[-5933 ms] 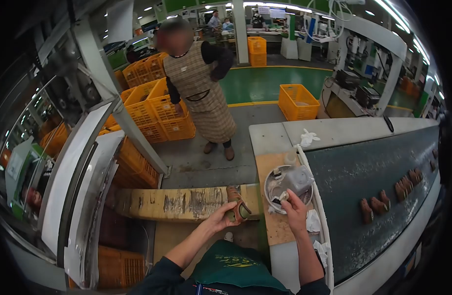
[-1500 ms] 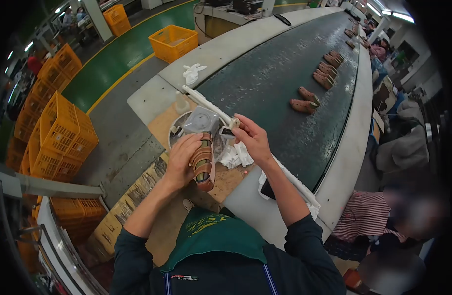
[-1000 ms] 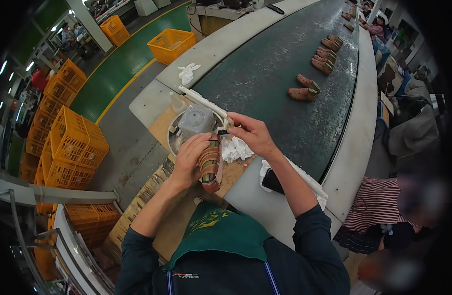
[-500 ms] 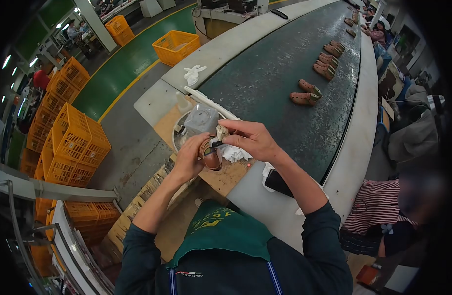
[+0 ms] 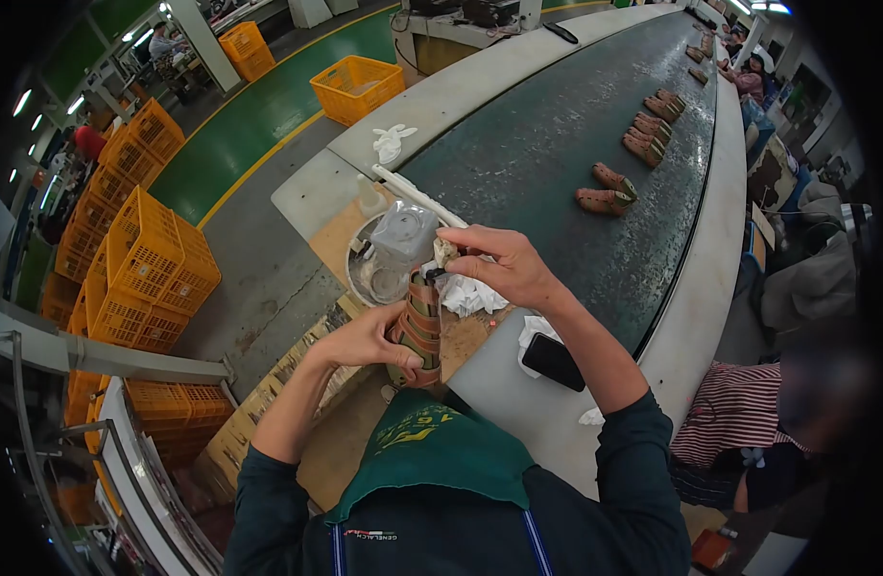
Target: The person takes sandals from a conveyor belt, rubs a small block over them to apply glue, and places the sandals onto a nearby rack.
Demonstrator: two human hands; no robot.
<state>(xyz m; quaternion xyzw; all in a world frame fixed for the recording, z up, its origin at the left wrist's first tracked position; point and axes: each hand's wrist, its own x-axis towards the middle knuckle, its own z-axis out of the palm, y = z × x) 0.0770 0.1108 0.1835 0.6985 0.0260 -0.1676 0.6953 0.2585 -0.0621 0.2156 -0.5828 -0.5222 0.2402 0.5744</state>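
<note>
My left hand (image 5: 360, 339) is wrapped round a brown shoe with strap-like cut-outs (image 5: 423, 317), its thumb across the near part. One end of the shoe points away from me. Above that far end, my right hand (image 5: 507, 261) pinches a small cream-coloured wad (image 5: 443, 252), perhaps cloth or sponge. A small black piece shows below the wad, by the shoe; I cannot tell what it belongs to. Just beyond stands a clear plastic container (image 5: 405, 228) on a round white tub (image 5: 358, 252). Crumpled white cloth or tissue (image 5: 473, 297) lies under my right hand.
Several brown shoes (image 5: 605, 200) rest on the dark green conveyor belt (image 5: 518, 144). A black phone (image 5: 554, 362) lies on the white ledge at right. Yellow crates (image 5: 163, 264) are stacked at left. A person in a striped top (image 5: 725, 408) is close on my right.
The shoe has turned so that its strapped upper shows lengthwise. My left hand has shifted toward me along it. My right hand stays near the far end with the wad.
</note>
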